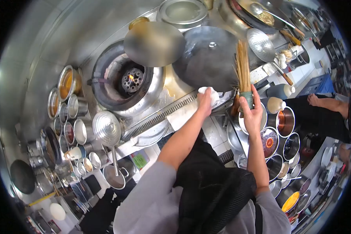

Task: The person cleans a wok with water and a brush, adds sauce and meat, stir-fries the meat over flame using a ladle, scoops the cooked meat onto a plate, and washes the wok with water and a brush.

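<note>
My left hand is closed around a folded white cloth at the near edge of a dark wok. The cloth hides whether the hand grips the wok's rim. My right hand is wrapped round the green-bound handle of a bamboo wok brush. Its bristles point away from me, beside the wok's right side. Haze and a bright glint show inside the wok.
A burner with a small flame lies open at left. A perforated ladle rests at the near left edge. Several sauce pots stand at right, with another person's arm beyond. A pot of cloudy liquid stands behind.
</note>
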Available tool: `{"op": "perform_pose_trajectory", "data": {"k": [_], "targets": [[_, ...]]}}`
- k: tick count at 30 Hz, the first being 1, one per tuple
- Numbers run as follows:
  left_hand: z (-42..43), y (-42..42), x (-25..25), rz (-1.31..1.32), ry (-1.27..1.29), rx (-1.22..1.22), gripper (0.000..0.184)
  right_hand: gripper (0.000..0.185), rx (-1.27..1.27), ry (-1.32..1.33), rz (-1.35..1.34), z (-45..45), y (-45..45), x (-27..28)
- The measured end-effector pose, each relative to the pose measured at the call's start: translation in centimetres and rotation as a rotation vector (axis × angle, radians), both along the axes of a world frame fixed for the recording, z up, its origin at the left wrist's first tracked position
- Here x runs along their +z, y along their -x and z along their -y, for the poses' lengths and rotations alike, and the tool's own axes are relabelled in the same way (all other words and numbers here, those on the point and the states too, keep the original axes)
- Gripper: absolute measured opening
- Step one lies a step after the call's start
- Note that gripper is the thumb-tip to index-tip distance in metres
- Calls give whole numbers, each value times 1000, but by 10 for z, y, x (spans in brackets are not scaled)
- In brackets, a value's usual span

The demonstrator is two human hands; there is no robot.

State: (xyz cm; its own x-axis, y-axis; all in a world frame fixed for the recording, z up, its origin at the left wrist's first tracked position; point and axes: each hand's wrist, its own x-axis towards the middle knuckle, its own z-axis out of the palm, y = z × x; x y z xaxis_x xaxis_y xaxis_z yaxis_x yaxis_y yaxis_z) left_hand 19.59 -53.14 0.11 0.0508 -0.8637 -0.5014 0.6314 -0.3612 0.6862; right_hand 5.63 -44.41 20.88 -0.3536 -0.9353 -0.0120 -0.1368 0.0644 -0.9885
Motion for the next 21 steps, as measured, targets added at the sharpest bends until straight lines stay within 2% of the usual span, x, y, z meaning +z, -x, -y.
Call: {"op": "perform_pose_trajectory", "data": {"k": [2,3,4,5,7,8,9,10,12,13,14,16,18,19,20,21], "targets": [[5,-10,-11,206,-186,-172,49,64,25,-35,41,-9,-8,10],[5,-11,2,478,-261,-206,70,64,35,-20,12,-11,-13,7],[-4,-18,44,634,-252,-269,81,64,38,-5,-18,-15,-18,5],[-7,-22,5,857,-137,-196,85,65,67,24,5,-17,-27,6],[-24,-34,7,879,-2,-80,86,65,110,-1,-9,-23,-46,-1],[-44,-51,49,689,10,-40,82,65,146,-27,-12,-29,-57,-3],[-58,-67,44,664,-42,-66,81,65,188,-118,-7,-36,-71,0],[-72,-82,38,640,-94,-93,79,64,211,-85,-10,-42,-88,-4],[-115,-121,36,613,-46,-92,68,62,296,-109,-65,-53,-113,-26],[-142,-150,53,473,4,-110,62,61,304,-8,-216,-57,-128,-39],[-172,-184,71,334,56,-136,57,64,332,-32,-306,-60,-141,-49],[-230,-243,62,291,-89,-117,51,65,409,-5,-544,-53,-161,-90],[-274,-288,68,348,-213,-38,57,64,470,-144,-737,-33,-182,-125],[-295,-306,62,382,-207,-5,62,62,494,-362,-788,-19,-197,-126],[-315,-326,51,417,-205,17,68,61,416,-386,-869,-11,-206,-144],[-325,-353,34,467,-155,-114,64,59,418,-397,-916,2,-210,-162]]}}
